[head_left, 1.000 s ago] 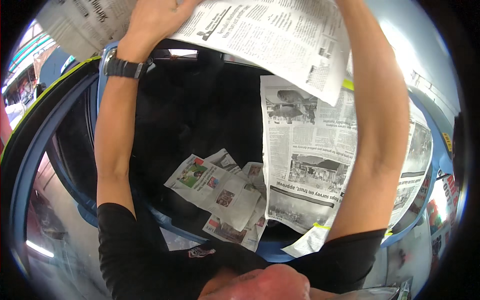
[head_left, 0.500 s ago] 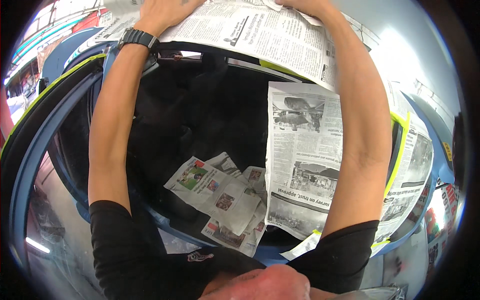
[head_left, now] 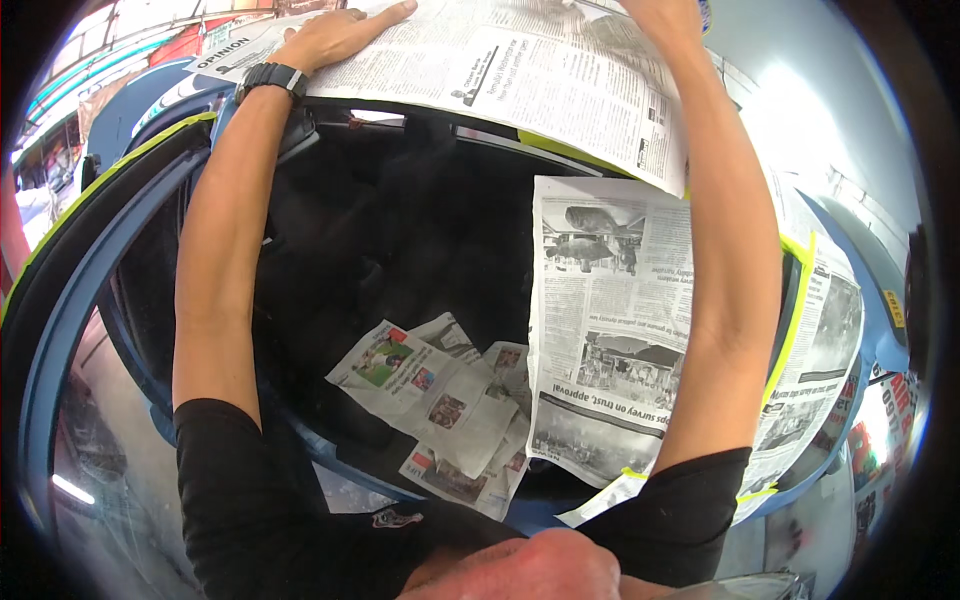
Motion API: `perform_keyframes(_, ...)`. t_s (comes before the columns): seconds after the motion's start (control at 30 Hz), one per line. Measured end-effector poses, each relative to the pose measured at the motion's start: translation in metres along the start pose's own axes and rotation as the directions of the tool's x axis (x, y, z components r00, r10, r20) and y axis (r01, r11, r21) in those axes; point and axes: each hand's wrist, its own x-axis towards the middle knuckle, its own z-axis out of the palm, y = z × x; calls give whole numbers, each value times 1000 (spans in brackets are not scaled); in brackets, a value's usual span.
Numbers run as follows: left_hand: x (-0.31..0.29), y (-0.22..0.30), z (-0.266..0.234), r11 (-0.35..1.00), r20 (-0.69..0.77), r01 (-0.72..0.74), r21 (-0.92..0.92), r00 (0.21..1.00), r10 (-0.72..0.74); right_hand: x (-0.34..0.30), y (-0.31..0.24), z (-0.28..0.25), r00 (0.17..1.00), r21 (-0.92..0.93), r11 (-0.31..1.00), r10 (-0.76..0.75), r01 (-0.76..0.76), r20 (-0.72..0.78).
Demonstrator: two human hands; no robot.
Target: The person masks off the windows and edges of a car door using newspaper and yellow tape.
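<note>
A large sheet of newspaper (head_left: 420, 62) lies across the top of a blue car's open side, its near edge hanging over the dark opening. My left hand (head_left: 345, 36) is spread flat on the sheet's left part. At the upper right edge my right hand (head_left: 668, 14) is cut off by the frame, so its fingers are hidden. Beside it shows a small blue and yellow round-edged piece (head_left: 705, 16), too little in view to name. Below, another newspaper sheet (head_left: 610, 300) hangs over the right part of the opening, partly behind my right forearm.
Loose newspaper pieces (head_left: 450, 400) lie inside the dark car interior (head_left: 390, 230). Yellow-green masking tape (head_left: 790, 320) edges the papered panel at right. The open car door (head_left: 60, 290), also taped along its edge, stands at left. A wall with posters is at far right.
My left hand has slid slightly down and flattened on the upper newspaper. My right hand has moved right and up, to the frame's edge. The sheet's near right corner hangs a little lower.
</note>
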Motion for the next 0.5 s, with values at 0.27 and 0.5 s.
perform_keyframes(0.27, 8, -26, 3, 998, 75, -48, -50, 996, 52, -34, -92, -89, 920, 333, 857, -356, 392, -167)
perform_keyframes(0.5, -31, 22, -3, 982, -98, 169, -80, 980, -176, -90, -72, -19, 914, 511, 826, -368, 237, 172)
